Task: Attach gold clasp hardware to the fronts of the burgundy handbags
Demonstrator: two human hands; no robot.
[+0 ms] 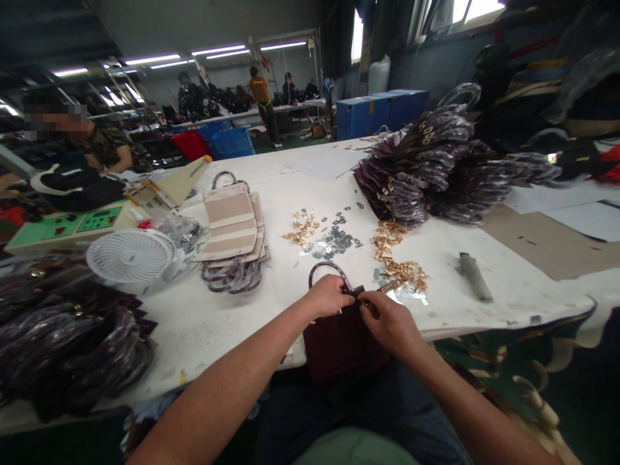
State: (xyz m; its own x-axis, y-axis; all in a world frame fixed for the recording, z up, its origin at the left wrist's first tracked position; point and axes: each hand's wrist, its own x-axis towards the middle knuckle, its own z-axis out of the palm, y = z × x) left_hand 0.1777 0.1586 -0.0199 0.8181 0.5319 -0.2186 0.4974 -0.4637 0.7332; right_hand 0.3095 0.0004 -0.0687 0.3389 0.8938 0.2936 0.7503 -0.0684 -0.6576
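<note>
A dark maroon bag panel (pixel 339 342) with a wrapped loop handle (pixel 329 268) hangs over the near edge of the white table (pixel 223 323). My left hand (pixel 329 296) is closed on its top edge beside the handle. My right hand (pixel 390 320) pinches the same top edge just to the right, with a small gold fitting (pixel 390 285) sticking out past its fingers. Loose gold clasps (pixel 400 261) lie just beyond my right hand, and silver plates (pixel 334 240) and more gold pieces (pixel 301 229) lie farther back.
A stack of beige panels (pixel 231 223) sits left of centre; a white fan (pixel 130 257) and a green device (pixel 72 226) stand at the left. Piles of wrapped dark handles lie at the back right (pixel 436 168) and near left (pixel 72 342). A grey tool (pixel 475 276) lies at the right. A seated person (pixel 97 145) is far left.
</note>
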